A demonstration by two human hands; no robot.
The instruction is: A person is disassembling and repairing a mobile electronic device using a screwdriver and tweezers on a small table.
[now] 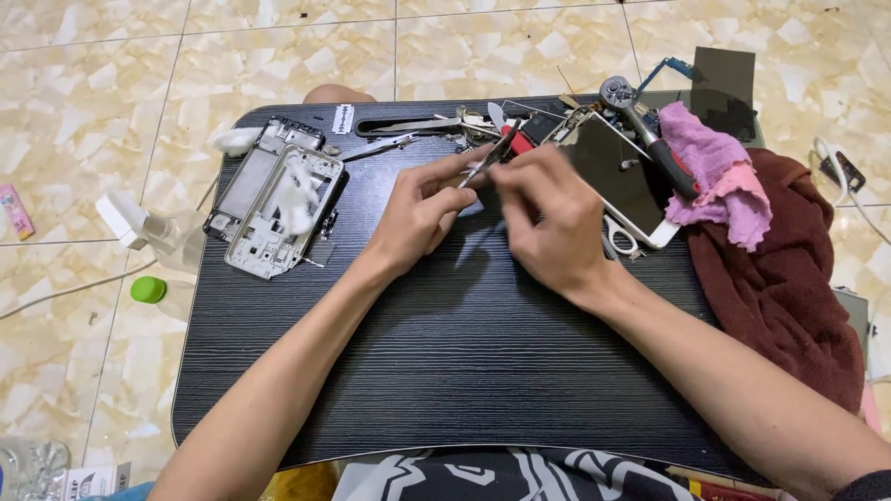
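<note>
The bench (445,371) was black with a fine horizontal grain. At two o'clock lay a pink rag (719,176) over a maroon towel (789,278). A green cap (148,289) sat at nine o'clock on the cream, marbled floor tiles (83,111). The phone frame (278,204) was silver-grey.

**Both hands on tweezers, mid-board**

Left hand (419,209) and right hand (548,218) meet over the black lap table (445,371), both pinching thin metal tweezers (490,158); right hand is motion-blurred. Left of them: two stripped phone frames (278,195) stacked askew, white cotton wad (237,139) by the top corner. Right: phone screen panel (622,176) face up, ratchet wrench (645,130) lying across it, pink rag (719,172) on a maroon cloth (789,278). Green cap (148,289) on the tile floor.
</note>
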